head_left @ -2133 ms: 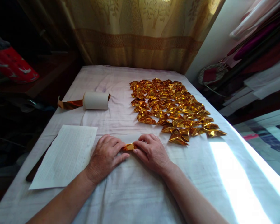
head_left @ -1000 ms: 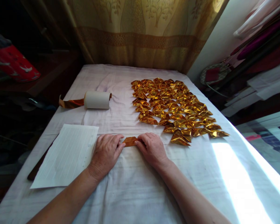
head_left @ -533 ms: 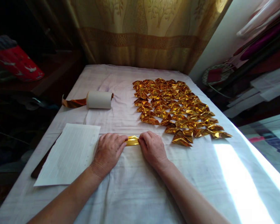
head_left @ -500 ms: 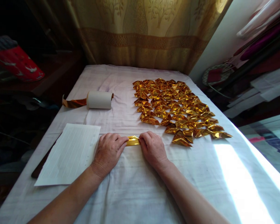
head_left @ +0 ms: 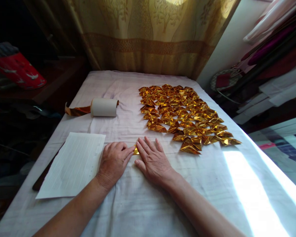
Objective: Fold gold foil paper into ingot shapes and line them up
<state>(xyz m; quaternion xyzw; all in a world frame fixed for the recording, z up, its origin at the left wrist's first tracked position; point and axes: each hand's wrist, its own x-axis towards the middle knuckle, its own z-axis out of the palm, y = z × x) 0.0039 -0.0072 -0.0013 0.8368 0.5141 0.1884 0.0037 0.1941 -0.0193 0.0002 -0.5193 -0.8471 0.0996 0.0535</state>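
A folded strip of gold foil paper (head_left: 136, 150) lies on the cloth-covered table, with only a small piece showing between my hands. My left hand (head_left: 114, 160) pinches its left end between thumb and fingers. Flat over the right part of the strip rests my right hand (head_left: 153, 158), its fingers stretched out and the thumb apart; they hide most of the foil. To the upper right stand rows of folded gold foil ingots (head_left: 180, 113), several of them close to my right hand.
A white cardboard roll (head_left: 104, 107) with a foil strip (head_left: 77, 111) trailing left lies at the back left. Left of my hand, a printed paper sheet (head_left: 72, 164) covers a dark board. Behind the table (head_left: 128, 85) hangs a patterned curtain (head_left: 143, 46). A red container (head_left: 18, 70) sits far left.
My right hand has let go of its pinch on the foil's right end and spread flat over the strip, moving slightly left. My left hand keeps its pinch.
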